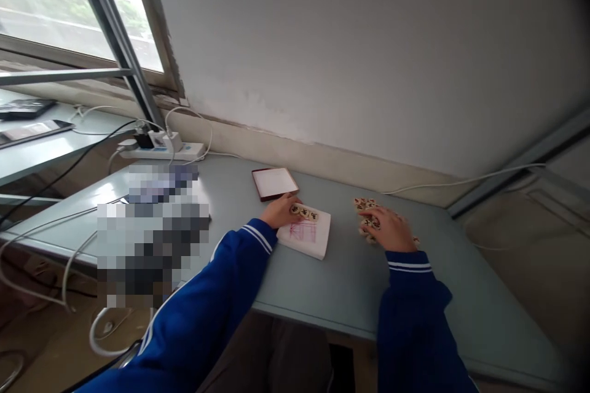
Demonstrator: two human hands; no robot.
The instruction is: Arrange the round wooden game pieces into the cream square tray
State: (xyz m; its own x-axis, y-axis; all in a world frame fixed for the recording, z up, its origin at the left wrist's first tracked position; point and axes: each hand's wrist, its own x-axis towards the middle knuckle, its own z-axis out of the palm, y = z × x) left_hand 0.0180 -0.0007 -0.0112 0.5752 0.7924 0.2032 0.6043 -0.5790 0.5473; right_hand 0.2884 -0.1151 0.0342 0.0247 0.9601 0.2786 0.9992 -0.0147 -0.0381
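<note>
In the head view, three xiangqi pieces (304, 213) sit in a row along the far part of a flat white box (318, 242), beside a shallow red-edged tray (276, 183) on the desk (345, 295). The left hand (279, 212) rests at the box's left edge, fingers curled near the end piece; whether they grip it, I cannot tell. The right hand (391, 227) bends its fingers over a loose pile of pieces (367, 204); any grip is unclear. A nudge to the box could spill the row; careless scooping might scatter the pile, partly hidden under the palm. Most characters are too small to read.
</note>
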